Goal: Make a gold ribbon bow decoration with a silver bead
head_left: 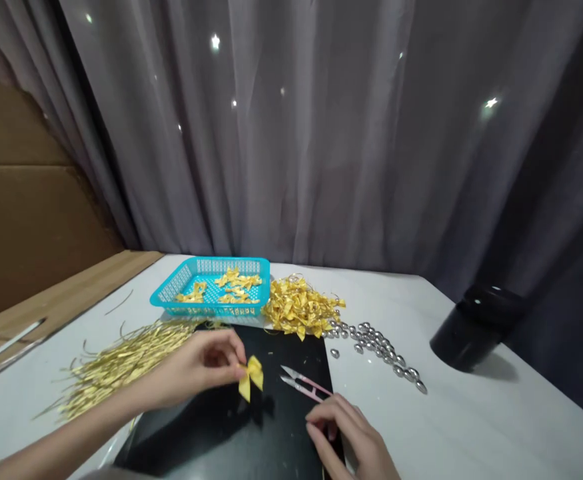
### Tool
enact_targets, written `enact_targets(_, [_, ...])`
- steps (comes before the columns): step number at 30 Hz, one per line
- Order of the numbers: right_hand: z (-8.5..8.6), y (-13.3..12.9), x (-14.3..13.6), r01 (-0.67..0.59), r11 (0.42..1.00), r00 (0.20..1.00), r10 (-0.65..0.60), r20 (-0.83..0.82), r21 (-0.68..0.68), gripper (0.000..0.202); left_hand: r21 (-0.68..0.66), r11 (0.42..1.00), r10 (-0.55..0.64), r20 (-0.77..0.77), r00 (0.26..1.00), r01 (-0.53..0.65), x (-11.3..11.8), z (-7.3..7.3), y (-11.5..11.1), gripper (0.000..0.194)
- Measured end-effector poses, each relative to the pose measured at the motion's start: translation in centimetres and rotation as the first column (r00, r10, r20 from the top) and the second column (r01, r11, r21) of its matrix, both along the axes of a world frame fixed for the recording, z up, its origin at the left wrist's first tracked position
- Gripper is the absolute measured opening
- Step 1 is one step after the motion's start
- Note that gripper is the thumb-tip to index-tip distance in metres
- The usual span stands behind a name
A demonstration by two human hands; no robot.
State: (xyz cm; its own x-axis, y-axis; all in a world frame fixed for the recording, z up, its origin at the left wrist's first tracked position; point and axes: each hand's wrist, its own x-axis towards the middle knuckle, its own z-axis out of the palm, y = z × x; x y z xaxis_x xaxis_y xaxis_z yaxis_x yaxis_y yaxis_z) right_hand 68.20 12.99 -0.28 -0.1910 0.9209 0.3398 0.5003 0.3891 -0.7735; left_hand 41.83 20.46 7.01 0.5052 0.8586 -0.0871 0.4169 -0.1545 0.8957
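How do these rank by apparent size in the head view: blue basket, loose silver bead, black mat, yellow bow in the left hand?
1. Black mat
2. Blue basket
3. Yellow bow in the left hand
4. Loose silver bead

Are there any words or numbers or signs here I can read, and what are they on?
There are none that I can read.
No writing shows on the blue basket, the pink snips or the cardboard.
The black container is too dark to tell.
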Motion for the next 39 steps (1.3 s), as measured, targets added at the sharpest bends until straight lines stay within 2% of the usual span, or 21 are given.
enact_targets(2, [1.8,-0.5,-0.9,-0.072,0.997,0.996,0.071,-0.051,-0.004,0.013,-0.124,0.987,-0.102,-0.019,0.995,0.099,0.8,-1.3,-1.8,0.026])
enact_targets(5, [3.2,-0.9,-2.2,-0.206,0.972,0.977,0.211,0.03,-0.115,0.012,-0.17,0.966,-0.211,-0.071,0.975,0.197,1.5,-2.9,-3.8,0.021])
enact_targets(7, [3.2,-1.1,-2.9,-0.261,0.948,0.951,0.285,0.123,-0.182,0.015,-0.122,0.968,-0.235,-0.141,0.962,0.218,1.6,-3.5,-4.5,0.018])
enact_targets(10, [2.5,-1.6,-3.6,-0.274,0.93,0.911,0.333,0.245,-0.244,0.017,0.007,0.97,-0.234,-0.254,0.939,0.243,1.5,-3.8,-5.1,0.013])
enact_targets(14, [2.0,-2.0,-3.9,-0.298,0.914,0.866,0.38,0.325,-0.276,0.013,0.119,0.928,-0.309,-0.278,0.91,0.352,1.2,-4.0,-5.5,0.007])
enact_targets(19, [1.7,-2.2,-4.0,-0.355,0.89,0.819,0.444,0.364,-0.286,0.011,0.175,0.893,-0.336,-0.355,0.872,0.415,1.2,-4.2,-6.6,0.004])
enact_targets(24, [1.7,-2.6,-4.1,-0.388,0.879,0.804,0.47,0.364,-0.276,0.014,0.169,0.852,-0.422,-0.341,0.84,0.496,1.2,-4.2,-6.9,0.006])
enact_targets(28, [2.1,-2.6,-4.0,-0.459,0.838,0.796,0.535,0.283,-0.293,0.019,0.168,0.825,-0.489,-0.27,0.83,0.54,1.3,-4.4,-6.5,0.008])
enact_targets(31, [2.4,-2.6,-3.8,-0.503,0.794,0.816,0.567,0.114,-0.341,0.026,0.166,0.816,-0.541,-0.117,0.832,0.554,1.6,-4.5,-6.7,0.012])
enact_targets(33, [2.6,-2.8,-3.7,-0.549,0.731,0.816,0.575,-0.067,-0.406,0.027,0.09,0.833,-0.55,0.038,0.834,0.546,1.8,-4.5,-7.1,0.014])
enact_targets(35, [2.7,-3.0,-3.5,-0.577,0.677,0.812,0.537,-0.229,-0.458,0.023,-0.032,0.857,-0.503,0.166,0.848,0.515,1.8,-4.4,-7.5,0.016])
enact_targets(39, [2.5,-3.0,-3.4,-0.592,0.634,0.805,0.428,-0.411,-0.498,0.013,-0.213,0.871,-0.385,0.263,0.884,0.443,1.8,-4.2,-8.0,0.015])
